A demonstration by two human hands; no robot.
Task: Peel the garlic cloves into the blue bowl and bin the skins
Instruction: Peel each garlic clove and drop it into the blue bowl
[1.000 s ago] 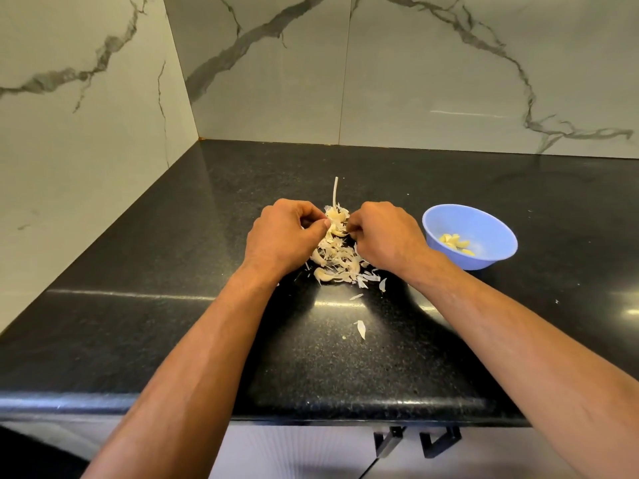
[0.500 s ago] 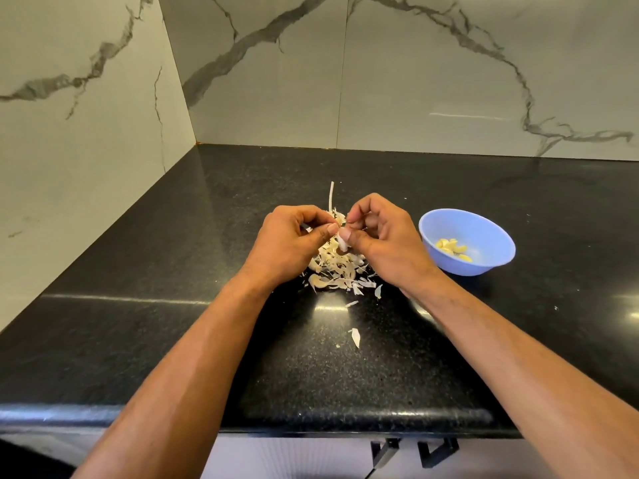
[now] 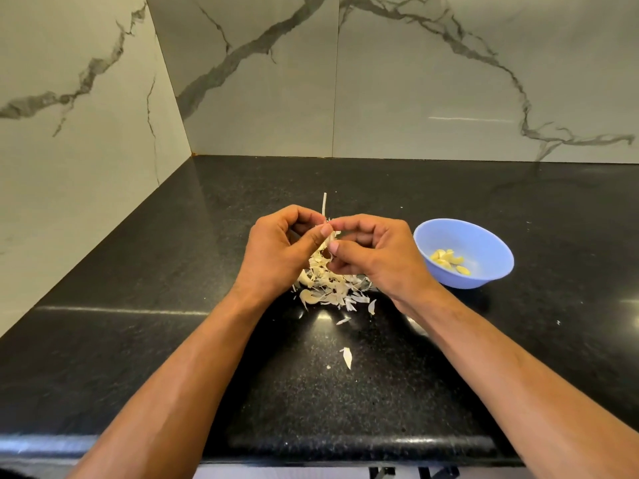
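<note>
My left hand (image 3: 276,250) and my right hand (image 3: 377,254) meet above the counter, both pinching one garlic clove (image 3: 330,238) between thumbs and fingertips; most of the clove is hidden by the fingers. Below them lies a pile of pale garlic skins (image 3: 328,288), with a clove or two among them. A dry garlic stem (image 3: 324,205) pokes out behind the hands. The blue bowl (image 3: 484,236) stands just right of my right hand and holds several peeled yellow cloves (image 3: 447,261).
Loose skin flakes (image 3: 346,357) lie nearer the front edge of the black granite counter (image 3: 173,340). Marble-patterned walls close off the left side and the back. Cabinet handles (image 3: 415,473) show below the counter edge. No bin is in view.
Both hands have lifted off the skin pile and come together, pinching a clove above it. The view has shifted slightly.
</note>
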